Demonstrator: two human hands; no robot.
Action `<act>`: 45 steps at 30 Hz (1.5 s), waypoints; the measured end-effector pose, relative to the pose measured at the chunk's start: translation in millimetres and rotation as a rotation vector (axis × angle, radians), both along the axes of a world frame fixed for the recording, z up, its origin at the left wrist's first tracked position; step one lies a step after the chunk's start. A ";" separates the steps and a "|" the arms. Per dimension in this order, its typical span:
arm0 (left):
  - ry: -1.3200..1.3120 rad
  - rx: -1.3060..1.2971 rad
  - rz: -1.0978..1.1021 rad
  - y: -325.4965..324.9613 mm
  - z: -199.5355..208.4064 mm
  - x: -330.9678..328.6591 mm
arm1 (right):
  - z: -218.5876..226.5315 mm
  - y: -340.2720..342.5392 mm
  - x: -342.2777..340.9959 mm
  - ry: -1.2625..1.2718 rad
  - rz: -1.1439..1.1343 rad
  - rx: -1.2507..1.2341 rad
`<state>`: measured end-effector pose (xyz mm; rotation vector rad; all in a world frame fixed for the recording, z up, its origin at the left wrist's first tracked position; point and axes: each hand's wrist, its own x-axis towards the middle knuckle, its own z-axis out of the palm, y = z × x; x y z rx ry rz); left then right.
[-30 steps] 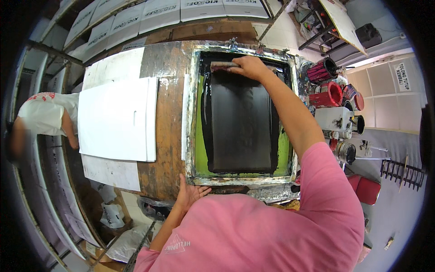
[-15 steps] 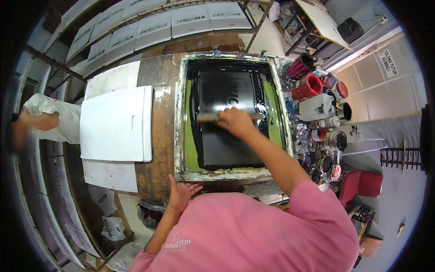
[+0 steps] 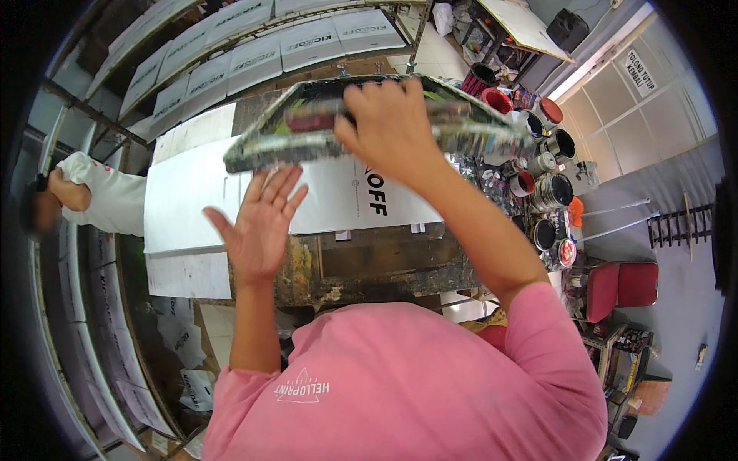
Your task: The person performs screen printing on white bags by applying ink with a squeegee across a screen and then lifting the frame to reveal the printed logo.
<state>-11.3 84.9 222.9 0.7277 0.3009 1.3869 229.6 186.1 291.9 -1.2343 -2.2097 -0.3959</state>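
A screen-printing frame [image 3: 269, 154] is tilted up, its paint-crusted near edge raised above the table. My right hand [image 3: 388, 131] is closed on a squeegee [image 3: 307, 119], blurred by motion, at the frame's near edge. Whether its fingers also grip the frame, I cannot tell. Just below the frame's left corner is my left hand [image 3: 265, 219], palm up, fingers spread, holding nothing. Beneath the raised frame lies a white sheet [image 3: 330, 203] with black lettering. A stack of white sheets [image 3: 184, 200] is to its left.
Ink tubs and cans [image 3: 552, 192] crowd the table's right end. Racks [image 3: 307, 50] of printed white sheets stand behind and at left. Another person [image 3: 100, 196] is beyond the stack at left. A red chair [image 3: 603, 292] stands at right. Small clamps [image 3: 377, 69] line the frame's far side.
The frame has swung up from lying flat, uncovering the printed sheet. My right hand and the squeegee moved away from me. My left hand rose from the table's near edge, over the sheets.
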 end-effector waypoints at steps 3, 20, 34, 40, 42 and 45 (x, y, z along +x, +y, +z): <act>1.201 0.106 0.268 5.7 -74.3 -0.7 | 23.2 21.3 -5.7 0.040 0.056 0.104; 1.353 -0.108 0.388 -26.1 -156.5 17.4 | 44.8 43.3 -11.7 0.081 0.008 -0.017; 0.072 -1.078 0.063 -81.9 -163.3 -11.9 | -209.8 -114.3 14.5 -0.114 0.114 -0.823; 0.142 -1.068 -0.080 -78.3 -228.7 -14.6 | -279.3 -128.9 13.7 -0.128 0.167 -0.728; 0.160 -1.157 -0.042 -73.1 -220.6 -10.3 | -293.7 -110.5 13.5 -0.116 0.177 -0.614; 0.155 -1.164 -0.053 -71.8 -209.8 -11.3 | -299.5 -42.3 5.7 -0.113 0.182 -0.555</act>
